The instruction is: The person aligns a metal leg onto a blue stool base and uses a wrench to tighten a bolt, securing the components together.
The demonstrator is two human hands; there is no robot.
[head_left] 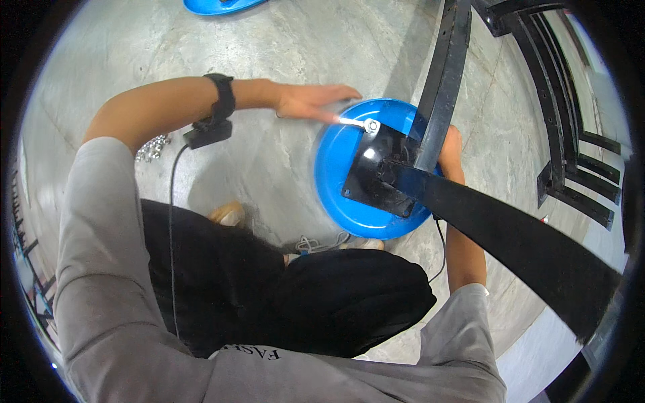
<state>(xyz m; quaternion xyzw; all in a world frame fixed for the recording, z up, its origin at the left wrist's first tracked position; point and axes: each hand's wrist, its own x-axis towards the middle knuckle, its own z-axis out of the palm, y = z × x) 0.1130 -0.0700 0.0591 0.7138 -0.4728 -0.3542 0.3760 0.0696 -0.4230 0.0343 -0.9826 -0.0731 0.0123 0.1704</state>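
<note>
A black square metal plate [376,164] with holes at its corners lies over a round blue disc [330,181] on the floor. A wrench [351,122] sits at the bolt [371,125] in the plate's far left corner. My left hand [309,101] is at the wrench's handle end, slightly blurred, with its fingers stretched out and apart rather than wrapped round it. On the other side, my right hand [451,151] is at the far side of the black metal bar [440,87] that rises from the plate. That bar hides most of its fingers and anything they hold.
A broad black metal arm [510,228] runs from the plate toward the lower right. More black metal frames [551,107] stand at the right. Loose shiny hardware [153,149] lies on the floor beyond my left elbow. Another blue disc [222,5] shows at the top edge.
</note>
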